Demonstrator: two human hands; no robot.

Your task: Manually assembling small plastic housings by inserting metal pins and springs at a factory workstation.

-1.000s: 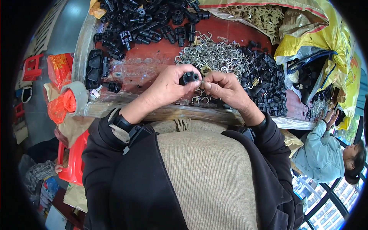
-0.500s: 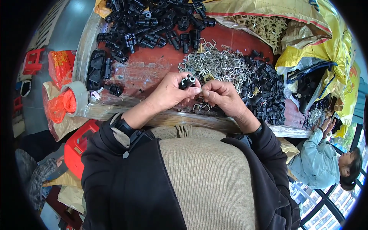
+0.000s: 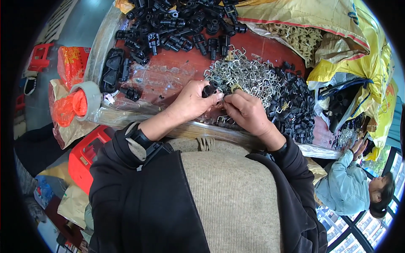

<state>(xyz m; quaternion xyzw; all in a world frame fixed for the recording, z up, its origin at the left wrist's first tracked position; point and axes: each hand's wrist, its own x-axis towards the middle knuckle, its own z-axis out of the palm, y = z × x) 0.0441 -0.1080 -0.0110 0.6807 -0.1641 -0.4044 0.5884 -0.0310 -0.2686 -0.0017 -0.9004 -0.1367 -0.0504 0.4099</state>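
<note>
Little has shifted over the last second: both hands have stayed at the near edge of the bench (image 3: 270, 46), drifting only slightly toward the heap of bent wire clips (image 3: 249, 78), and the small black plastic fitting (image 3: 209, 89) remains pinched at the same fingertips. That steadiness suggests the fiddly joining of two small parts is still under way rather than finished.

The left hand (image 3: 192, 101) is closed narrowly, thumb and forefinger gripping the black plastic fitting just above the bench surface. The right hand (image 3: 247, 110) is curled close beside it, fingertips meeting the left's; it seems to pinch something small, likely one of the wire clips, but the piece itself is hidden by the fingers and I cannot tell for certain.

Around the hands: a pile of black plastic parts (image 3: 181, 21) lies across the far side of the bench, and a second heap of smaller black pieces (image 3: 293, 105) sits to the right of the wire clips. A roll of tape (image 3: 86, 97) rests at the left corner beside an orange bag (image 3: 67, 110), with a red plastic stool (image 3: 86, 154) lower down. Yellow sacks (image 3: 363, 59) slump at the right, and another person in a light blue jacket (image 3: 346, 189) sits below them, busy with their own hands.
</note>
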